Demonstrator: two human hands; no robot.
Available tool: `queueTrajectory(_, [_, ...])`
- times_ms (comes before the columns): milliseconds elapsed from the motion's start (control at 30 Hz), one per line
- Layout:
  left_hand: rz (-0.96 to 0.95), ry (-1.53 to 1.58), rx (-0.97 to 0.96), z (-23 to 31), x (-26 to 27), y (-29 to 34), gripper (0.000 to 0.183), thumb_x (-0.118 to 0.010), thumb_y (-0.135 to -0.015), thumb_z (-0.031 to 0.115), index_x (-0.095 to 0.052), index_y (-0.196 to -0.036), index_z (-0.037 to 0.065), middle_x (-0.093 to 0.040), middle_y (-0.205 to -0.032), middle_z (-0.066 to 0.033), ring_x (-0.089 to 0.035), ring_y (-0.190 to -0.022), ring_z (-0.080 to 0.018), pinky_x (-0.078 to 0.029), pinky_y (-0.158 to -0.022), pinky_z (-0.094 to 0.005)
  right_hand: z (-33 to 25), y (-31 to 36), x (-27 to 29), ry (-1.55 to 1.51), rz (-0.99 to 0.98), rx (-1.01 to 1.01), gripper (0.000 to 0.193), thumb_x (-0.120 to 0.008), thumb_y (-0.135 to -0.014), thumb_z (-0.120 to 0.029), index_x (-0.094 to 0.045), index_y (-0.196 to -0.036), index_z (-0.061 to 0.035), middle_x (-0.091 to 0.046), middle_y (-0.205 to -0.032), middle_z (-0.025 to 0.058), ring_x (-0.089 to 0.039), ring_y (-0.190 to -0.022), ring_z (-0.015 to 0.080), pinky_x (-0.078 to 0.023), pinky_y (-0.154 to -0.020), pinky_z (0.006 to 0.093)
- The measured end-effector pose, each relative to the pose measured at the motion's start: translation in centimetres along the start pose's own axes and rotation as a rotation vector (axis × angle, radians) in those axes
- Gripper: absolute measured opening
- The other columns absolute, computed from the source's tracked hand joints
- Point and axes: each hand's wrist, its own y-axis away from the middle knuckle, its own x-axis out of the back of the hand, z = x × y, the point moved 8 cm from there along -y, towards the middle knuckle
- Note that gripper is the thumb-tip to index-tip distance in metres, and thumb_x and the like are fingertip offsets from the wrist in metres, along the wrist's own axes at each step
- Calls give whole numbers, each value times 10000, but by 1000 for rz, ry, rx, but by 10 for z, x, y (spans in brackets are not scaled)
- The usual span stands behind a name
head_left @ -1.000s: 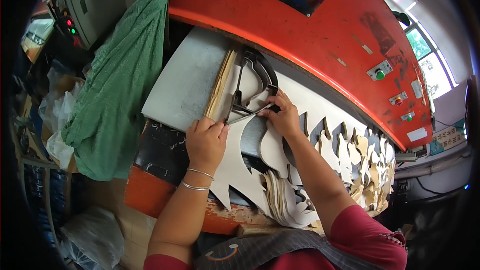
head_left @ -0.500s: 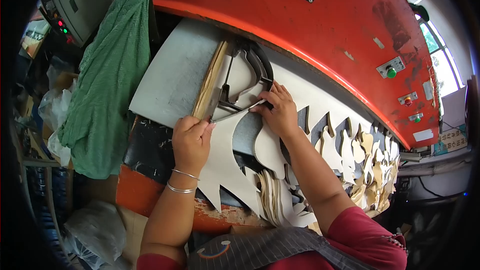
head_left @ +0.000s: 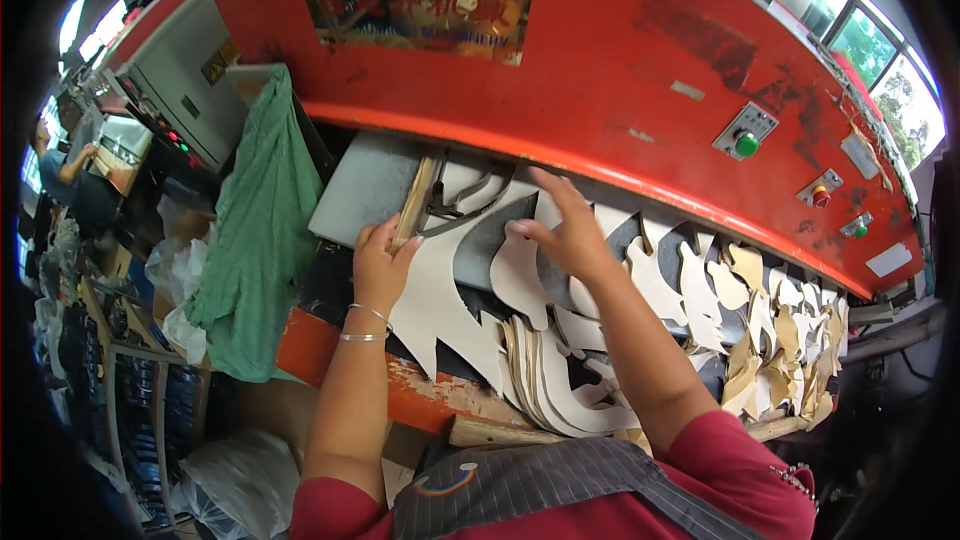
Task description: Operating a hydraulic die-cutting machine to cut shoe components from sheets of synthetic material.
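Observation:
A black metal cutting die (head_left: 440,202) with curved blades lies on a white sheet (head_left: 440,280) whose edge is cut in points and scallops. Beside it runs a layered tan strip (head_left: 412,210). My left hand (head_left: 380,265) is closed at the strip's near end, thumb on one side and fingers on the other, close to the die's corner. To the right, my right hand (head_left: 570,230) hovers over the sheet with thumb and fingers spread, holding nothing. Below it sits a rounded white cut piece (head_left: 518,275). The red machine beam (head_left: 600,110) hides the die's far part.
A stack of curved white pieces (head_left: 545,380) lies at the front edge; several white and tan offcuts (head_left: 770,340) pile up on the right. Green cloth (head_left: 255,270) hangs at left. Green button (head_left: 746,144) and red button (head_left: 821,197) sit on the beam.
My right hand has let go of the die and lifted away, its fingers spreading. My left hand stays by the strip's near end. The view has tilted up, showing more of the red machine.

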Motion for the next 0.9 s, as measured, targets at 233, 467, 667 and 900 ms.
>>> queueTrajectory(233, [-300, 322, -160, 143, -127, -22, 123, -640, -848, 163, -673, -913, 63, -646, -897, -121, -615, -842, -259, -490, -758, -348, 115, 130, 272, 83, 886, 46, 441, -509, -945, -146, -425, -1356, -14, -425, -1400, 122, -355, -1326, 247, -258, -1097, 363])
queueTrajectory(467, [-685, 704, -667, 394, -216, -25, 270, -568, -852, 304, -686, -800, 67, -669, -791, -134, -644, -770, -327, -505, -727, -415, 345, 232, 569, 198, 1491, -532, 740, -375, -935, -568, -446, -1262, 92, -470, -1305, 247, -461, -1203, 329, -328, -1027, 409])
queueTrajectory(667, [-519, 188, -726, 421, -242, -68, 353, -524, -867, 255, -619, -626, 15, -630, -686, -184, -629, -683, -361, -501, -662, -457, 343, 204, 562, 272, 1538, -533, 877, -336, -904, -644, -303, -1376, 95, -257, -1459, 272, -273, -1344, 353, -227, -1089, 441])
queueTrajectory(900, [-737, 220, -450, 275, -191, 10, 322, -498, -904, 329, -633, -779, 65, -639, -785, -151, -624, -770, -356, -499, -695, -447, 247, 234, 391, 132, 943, -306, 467, -547, -943, -258, -440, -1310, 9, -453, -1351, 138, -428, -1244, 203, -331, -1030, 338])
